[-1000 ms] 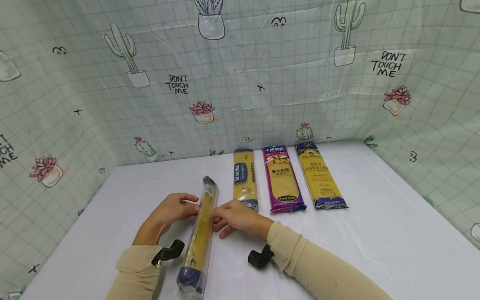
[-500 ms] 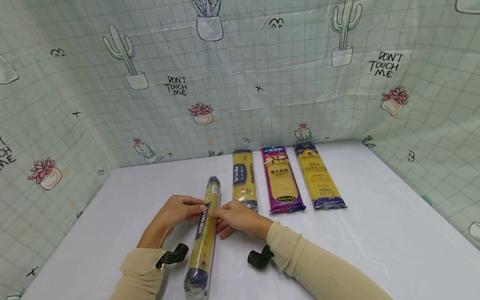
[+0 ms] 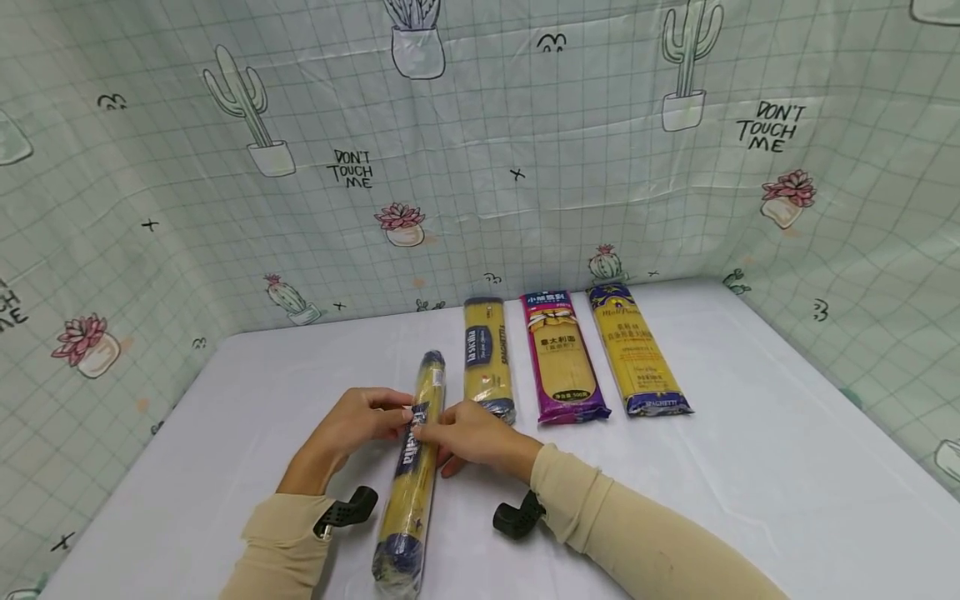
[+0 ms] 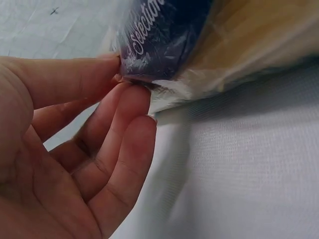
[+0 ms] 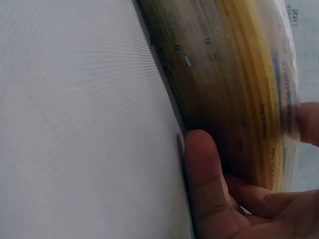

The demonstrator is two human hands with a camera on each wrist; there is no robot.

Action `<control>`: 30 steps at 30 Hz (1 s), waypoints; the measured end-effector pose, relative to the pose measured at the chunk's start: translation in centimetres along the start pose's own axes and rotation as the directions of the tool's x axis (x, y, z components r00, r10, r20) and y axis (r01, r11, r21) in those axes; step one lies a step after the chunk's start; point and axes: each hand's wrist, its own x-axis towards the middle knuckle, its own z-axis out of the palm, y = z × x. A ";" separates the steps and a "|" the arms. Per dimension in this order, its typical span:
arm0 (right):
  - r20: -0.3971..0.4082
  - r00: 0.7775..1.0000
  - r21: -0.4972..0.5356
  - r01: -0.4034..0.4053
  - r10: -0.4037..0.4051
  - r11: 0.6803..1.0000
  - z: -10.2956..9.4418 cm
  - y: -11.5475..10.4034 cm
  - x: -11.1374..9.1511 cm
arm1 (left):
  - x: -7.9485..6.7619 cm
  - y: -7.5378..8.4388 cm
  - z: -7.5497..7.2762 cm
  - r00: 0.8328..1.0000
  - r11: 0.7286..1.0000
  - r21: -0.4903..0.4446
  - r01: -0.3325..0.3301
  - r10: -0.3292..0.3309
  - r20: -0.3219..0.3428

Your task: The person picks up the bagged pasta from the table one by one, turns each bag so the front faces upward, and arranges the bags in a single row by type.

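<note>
A clear-wrapped spaghetti pack (image 3: 411,492) with dark blue ends lies lengthwise between my hands, its blue label partly facing up. My left hand (image 3: 363,421) pinches its left edge between thumb and fingers, and the left wrist view shows the fingertips at the wrapper (image 4: 167,92) beside the label. From the right side my right hand (image 3: 476,433) grips the same pack, thumb on top. In the right wrist view, fingers (image 5: 204,174) of that hand curl at the pack's lower edge, close to the white surface.
Farther back, three flat spaghetti packs lie side by side: a blue-labelled one (image 3: 487,358), a purple-and-pink one (image 3: 566,358) and a yellow one with blue ends (image 3: 639,350). They rest on a white-covered table (image 3: 750,467). Behind hangs a cactus-print curtain (image 3: 480,125).
The held spaghetti pack has turned about its length, bringing its blue label into view, and has shifted slightly right. My left hand moved a little right with it; the right hand stayed nearly in place.
</note>
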 end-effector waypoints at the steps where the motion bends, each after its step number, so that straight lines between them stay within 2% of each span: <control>1: -0.003 1.000 -0.002 0.000 0.000 1.000 0.0 0.0 0.0 | 0.1 0.0 0.0 1.000 1.000 0.006 -0.001 0.001 0.002; 3: -0.010 1.000 0.000 0.001 -0.001 1.000 0.1 0.1 0.1 | 0.2 -0.1 0.0 1.000 1.000 0.025 0.005 -0.005 -0.002; 11: -0.025 1.000 0.027 0.015 -0.014 1.000 0.2 0.5 0.2 | 0.4 -0.6 0.2 0.994 0.993 0.048 0.109 -0.110 0.018; 17: -0.022 1.000 0.099 0.018 -0.015 0.995 0.0 0.7 0.0 | 0.4 -0.7 0.5 0.992 0.991 0.043 0.128 -0.128 0.012; 21: -0.028 0.999 0.139 0.030 -0.026 0.990 -0.4 0.8 -0.1 | 0.4 -0.8 0.4 0.993 0.994 0.020 0.103 -0.104 0.060; 24: -0.056 0.997 0.154 0.064 -0.056 0.986 -0.6 0.5 0.0 | 0.3 -1.0 -0.1 0.990 0.998 0.011 0.055 -0.056 0.127; 26: -0.087 0.994 0.155 0.082 -0.069 0.984 -0.9 0.4 0.0 | 0.2 -0.9 -0.2 0.982 1.000 0.003 0.016 -0.016 0.188; 30: -0.135 0.987 0.168 0.104 -0.082 0.980 -1.3 0.0 0.0 | -0.1 -0.8 -0.4 0.955 0.999 -0.021 -0.042 0.046 0.293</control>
